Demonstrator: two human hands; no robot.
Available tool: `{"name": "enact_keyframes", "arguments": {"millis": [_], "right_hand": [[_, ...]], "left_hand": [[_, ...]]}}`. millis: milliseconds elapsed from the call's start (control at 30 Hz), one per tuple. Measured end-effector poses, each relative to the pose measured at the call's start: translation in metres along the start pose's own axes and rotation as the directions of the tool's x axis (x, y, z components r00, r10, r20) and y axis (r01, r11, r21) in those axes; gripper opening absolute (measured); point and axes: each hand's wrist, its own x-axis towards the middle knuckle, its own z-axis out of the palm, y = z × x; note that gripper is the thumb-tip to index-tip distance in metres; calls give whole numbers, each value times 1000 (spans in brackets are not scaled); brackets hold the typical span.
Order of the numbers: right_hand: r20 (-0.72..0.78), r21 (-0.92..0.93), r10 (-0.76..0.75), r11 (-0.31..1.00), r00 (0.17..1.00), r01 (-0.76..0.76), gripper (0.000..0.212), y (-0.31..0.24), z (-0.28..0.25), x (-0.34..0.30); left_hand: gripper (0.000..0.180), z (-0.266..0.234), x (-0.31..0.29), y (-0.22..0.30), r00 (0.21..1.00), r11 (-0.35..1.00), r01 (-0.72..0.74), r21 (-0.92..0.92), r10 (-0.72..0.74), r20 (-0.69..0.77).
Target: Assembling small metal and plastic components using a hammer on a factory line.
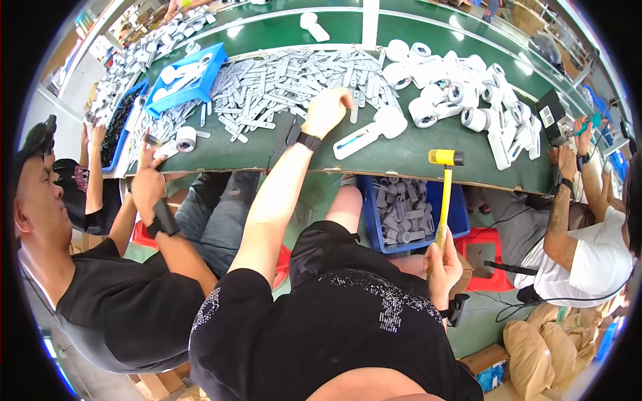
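Observation:
My left hand [326, 112] is over the near edge of a pile of flat grey plastic strips [281, 77]. Its fingers curl down toward the strips, and whatever lies between the fingertips is hidden. In my right hand [443, 271] is the lower part of the yellow handle of a mallet [446, 194], held upright, its yellow and black head level with the table's near edge. A white round-headed plastic housing [371, 132] lies in front of me, a blue piece showing in its handle slot. It is just right of my left hand, apart from it.
Many white housings with round lenses [461, 93] are heaped at the right of the green table [287, 157]. A blue tray [187, 80] holds more at the left. Below the edge stands a blue bin [404, 214] of grey parts. Co-workers sit on both sides.

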Motion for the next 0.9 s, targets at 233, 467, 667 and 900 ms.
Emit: {"name": "enact_keyframes", "arguments": {"millis": [233, 467, 667, 900], "right_hand": [[37, -26, 4, 1000, 999, -3, 47, 0, 5, 7], [26, 13, 2, 1000, 1000, -2, 47, 3, -6, 7], [3, 32, 12, 999, 1000, -12, 48, 8, -11, 6], [25, 62, 23, 998, 999, -24, 48, 3, -9, 7]], "left_hand": [[33, 39, 43, -2, 940, 909, 327, 258, -342, 14], [21, 24, 24, 4, 942, 920, 337, 200, -326, -84], [18, 16, -32, 53, 919, 993, -100, 61, 116, -376], [31, 29, -77, 84, 926, 978, 59, 202, 22, -377]]}}
